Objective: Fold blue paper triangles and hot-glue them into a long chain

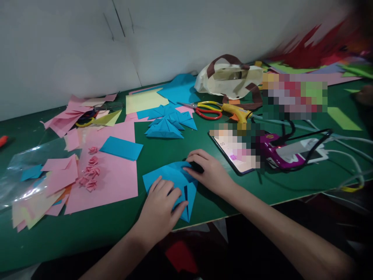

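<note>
A blue sheet of paper (167, 171), partly folded, lies on the green table near its front edge. My left hand (163, 204) rests on the left part of this sheet with its fingers spread and bent, pressing it down. At the sheet's upper right edge, my right hand (206, 171) has its thumb and fingertips closed on the paper. A narrow dark gap shows in the lower right part of the sheet. Folded blue pieces (166, 126) sit behind the sheet, and a flat blue rectangle (121, 147) lies to the left on pink paper (116, 182).
Small pink paper roses (92, 171) and paper scraps (62, 171) lie at the left. Scissors (208, 111), a yellow glue gun (237, 112) and a cream bag (233, 81) stand behind. A phone (230, 149) and a purple power strip (276, 151) with cables are at the right.
</note>
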Available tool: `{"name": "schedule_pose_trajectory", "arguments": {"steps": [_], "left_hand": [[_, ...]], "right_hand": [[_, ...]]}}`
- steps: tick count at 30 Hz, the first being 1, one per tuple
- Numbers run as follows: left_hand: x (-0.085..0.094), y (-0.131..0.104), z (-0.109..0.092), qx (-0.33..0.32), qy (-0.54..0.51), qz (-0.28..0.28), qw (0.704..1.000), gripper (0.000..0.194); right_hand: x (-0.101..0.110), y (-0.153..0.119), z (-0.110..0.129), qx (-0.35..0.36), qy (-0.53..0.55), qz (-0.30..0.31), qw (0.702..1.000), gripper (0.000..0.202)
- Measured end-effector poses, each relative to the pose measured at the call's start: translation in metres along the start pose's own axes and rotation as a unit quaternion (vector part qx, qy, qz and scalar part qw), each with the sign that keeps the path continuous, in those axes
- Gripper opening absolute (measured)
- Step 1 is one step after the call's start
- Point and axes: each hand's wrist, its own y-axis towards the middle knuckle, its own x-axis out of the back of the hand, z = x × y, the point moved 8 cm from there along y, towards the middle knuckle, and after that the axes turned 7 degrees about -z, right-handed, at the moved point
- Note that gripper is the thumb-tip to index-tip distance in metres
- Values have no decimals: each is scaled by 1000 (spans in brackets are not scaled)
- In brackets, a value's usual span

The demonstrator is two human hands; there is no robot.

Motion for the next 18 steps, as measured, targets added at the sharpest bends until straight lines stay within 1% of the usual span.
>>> {"name": "schedule_pose_trajectory", "arguments": {"steps": [1, 2, 4, 6, 7, 10, 14, 18], "left_hand": [[-2, 0, 2, 2, -1, -4, 1000, 13], [-3, 0, 4, 8, 0, -8, 1000, 22], [-6, 0, 11, 31, 10, -19, 999, 48], [-6, 0, 17, 59, 22, -31, 998, 66], [-7, -1, 19, 68, 26, -32, 997, 70], [-8, -1, 22, 75, 31, -16, 997, 71], [-6, 0, 23, 75, 30, 3, 997, 70], [-6, 0, 22, 52, 36, 16, 998, 71]], "right_hand": [[-2, 1, -1, -11, 16, 9, 1000, 14], [-4, 2, -1, -22, 31, 22, 999, 18], [-8, 3, -2, -34, 51, 50, 997, 26], [-10, 3, -1, -29, 65, 70, 995, 32], [-11, 3, -1, -20, 70, 77, 994, 33], [-11, 2, 3, 39, 61, 93, 993, 35], [-12, -2, 11, 132, 5, 128, 983, 36], [-14, -5, 16, 180, -28, 183, 966, 36]]}}
